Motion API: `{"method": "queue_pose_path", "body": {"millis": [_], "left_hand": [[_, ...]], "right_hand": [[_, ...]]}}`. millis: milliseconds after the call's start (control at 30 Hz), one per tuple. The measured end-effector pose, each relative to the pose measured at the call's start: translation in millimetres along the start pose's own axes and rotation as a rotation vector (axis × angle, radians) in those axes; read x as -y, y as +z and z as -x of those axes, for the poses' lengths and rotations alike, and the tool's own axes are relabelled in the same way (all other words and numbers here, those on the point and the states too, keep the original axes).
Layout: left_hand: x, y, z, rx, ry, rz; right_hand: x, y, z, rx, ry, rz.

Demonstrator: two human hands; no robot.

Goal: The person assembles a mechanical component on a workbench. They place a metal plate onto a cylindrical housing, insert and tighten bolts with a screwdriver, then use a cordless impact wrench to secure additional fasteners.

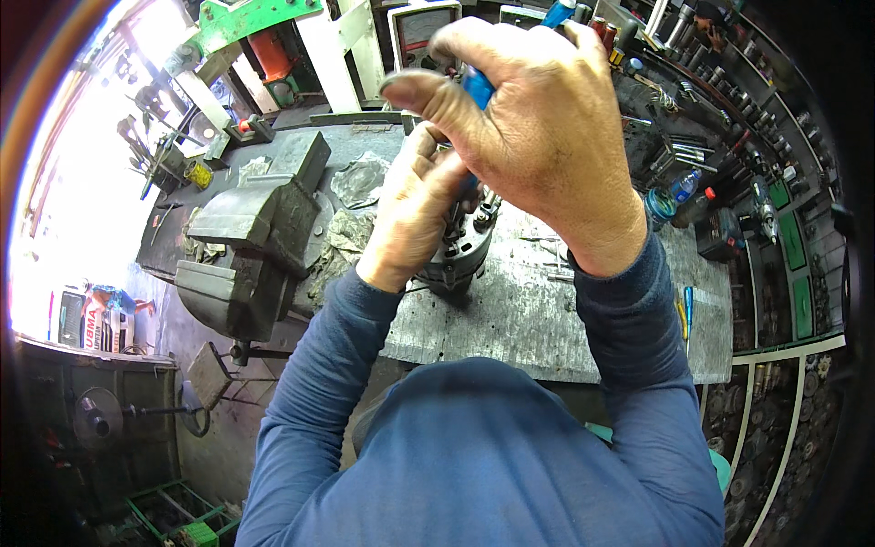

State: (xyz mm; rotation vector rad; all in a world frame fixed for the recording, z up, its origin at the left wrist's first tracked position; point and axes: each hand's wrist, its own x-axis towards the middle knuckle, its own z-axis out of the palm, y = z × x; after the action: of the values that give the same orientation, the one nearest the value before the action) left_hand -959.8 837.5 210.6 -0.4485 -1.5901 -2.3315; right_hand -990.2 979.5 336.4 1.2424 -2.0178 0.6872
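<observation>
1. Where the two hands meet over the middle of the counter (547, 319), a dark round metal motor-like unit (460, 251) stands on the grey sheet surface, mostly hidden behind the left hand.
2. Left hand (415, 214): its fingers are curled together against the top of the unit; whether they truly clamp it cannot be told.
3. Right hand (538, 118): raised above the unit, its fingers are wrapped tight round the blue handle of a tool (476, 87), whose far end (558, 13) sticks out past the knuckles.
4. Just left of the unit, crumpled grey rags (351, 210) lie on the counter, and beyond them a heavy dark bench vise (255, 246) sits at the left edge.
5. On the counter's right part are small loose metal bits (547, 246), and at its near right edge a yellow-and-blue tool (685, 310).
6. Far right, a clear plastic bottle with a blue cap (679, 191) stands among dark clutter, with racks of tools (729, 82) curving along the wall.
7. Far behind, a white and green frame (310, 36) and a meter box (421, 32) stand; bright daylight floods the left side of the workshop.
</observation>
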Motion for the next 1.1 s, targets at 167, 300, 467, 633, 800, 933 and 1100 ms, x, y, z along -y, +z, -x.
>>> {"method": "queue_pose_path", "body": {"millis": [167, 300, 467, 633, 800, 933, 1100], "left_hand": [[-11, 0, 5, -0.043, 0.094, -0.374], [-6, 7, 3, -0.090, 0.024, 0.005], [-3, -6, 1, -0.071, 0.238, -0.611], [-2, -11, 2, -0.018, 0.297, -0.794], [-1, 0, 4, -0.055, -0.051, 0.109], [-1, -2, 5, -0.134, -0.036, -0.082], [3, -6, 5, -0.046, 0.071, -0.010]], "right_hand": [[2, -5, 0, 0.085, 0.147, -0.622], [3, -1, -3, 0.038, 0.086, -0.210], [0, 3, -1, 0.118, 0.137, -0.412], [0, 7, 0, -0.170, 0.056, -0.563], [0, 9, -3, -0.045, -0.024, -0.046], [1, 7, -2, -0.103, -0.047, -0.522], [7, 5, -2, 0.090, 0.241, -0.316]]}}
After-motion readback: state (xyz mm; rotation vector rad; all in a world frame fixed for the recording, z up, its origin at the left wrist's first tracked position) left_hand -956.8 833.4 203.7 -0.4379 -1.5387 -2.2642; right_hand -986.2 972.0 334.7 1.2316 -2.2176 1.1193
